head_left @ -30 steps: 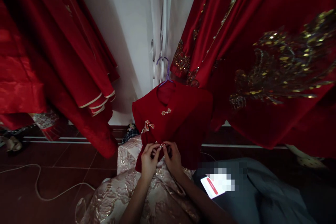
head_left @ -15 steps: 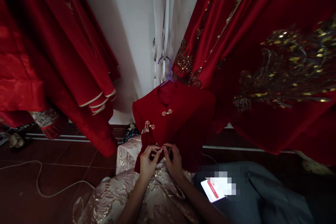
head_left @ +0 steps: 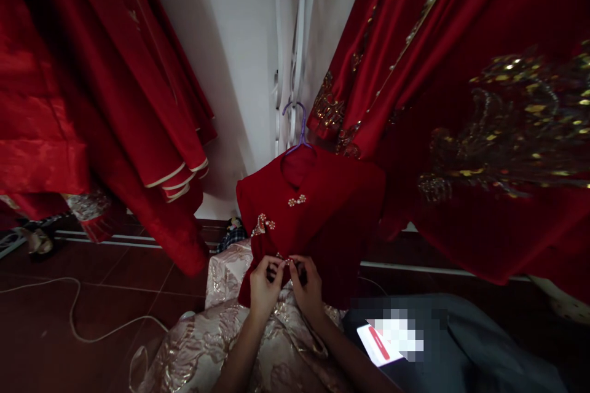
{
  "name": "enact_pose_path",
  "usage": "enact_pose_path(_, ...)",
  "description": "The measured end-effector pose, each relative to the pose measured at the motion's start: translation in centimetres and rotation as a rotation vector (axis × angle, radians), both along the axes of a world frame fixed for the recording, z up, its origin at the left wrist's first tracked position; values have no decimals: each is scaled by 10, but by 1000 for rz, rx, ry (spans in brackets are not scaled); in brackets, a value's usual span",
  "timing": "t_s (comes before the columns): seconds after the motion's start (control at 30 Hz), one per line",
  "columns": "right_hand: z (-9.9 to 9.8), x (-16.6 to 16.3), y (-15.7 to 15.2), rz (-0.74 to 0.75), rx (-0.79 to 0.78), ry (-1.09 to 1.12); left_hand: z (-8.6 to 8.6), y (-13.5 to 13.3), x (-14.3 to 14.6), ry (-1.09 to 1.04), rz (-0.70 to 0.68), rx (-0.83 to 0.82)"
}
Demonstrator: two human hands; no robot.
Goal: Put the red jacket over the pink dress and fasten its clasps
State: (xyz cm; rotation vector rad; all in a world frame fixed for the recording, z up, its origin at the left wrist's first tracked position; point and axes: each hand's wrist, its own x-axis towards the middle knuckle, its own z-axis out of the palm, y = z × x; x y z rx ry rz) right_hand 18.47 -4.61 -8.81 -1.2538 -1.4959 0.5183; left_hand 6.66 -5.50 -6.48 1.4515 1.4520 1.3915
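A red top hangs in front of me on a purple hanger, hooked on a white metal rail. One pearl-beaded fastener sits below its neckline, and a fan-shaped beaded ornament is on its left side. Lower down, my left hand pinches a small beaded fastener on the front of the top. My right hand pinches at the same fastener from the other side, fingertips almost touching the left ones. The fingers cover most of that fastener, so whether it is joined cannot be told.
Pink-gold brocade cloth lies under my forearms. A lit phone rests on dark grey fabric at the right. Red garments hang at the left, and a sequinned red gown at the right. A pale cable curls over the tiled floor.
The whole view has shifted slightly, so things sit a little farther right in the picture. Both hands keep their pinch at the same spot on the red top.
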Motion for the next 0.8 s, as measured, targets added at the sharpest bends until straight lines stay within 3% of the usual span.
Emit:
enact_pose_path(0.1,-3,2,0,17,8,16,3,-2,1,-21,-11,-16)
enact_pose_path(0.3,-13,8,-6,-2,77,116,13,6,4,-11,-166,-34)
enact_pose_path(0.6,-8,7,-8,13,68,134,28,65,11,-793,111,-196)
enact_pose_path(0.8,-8,8,-6,34,46,116,21,67,6,-881,72,-188)
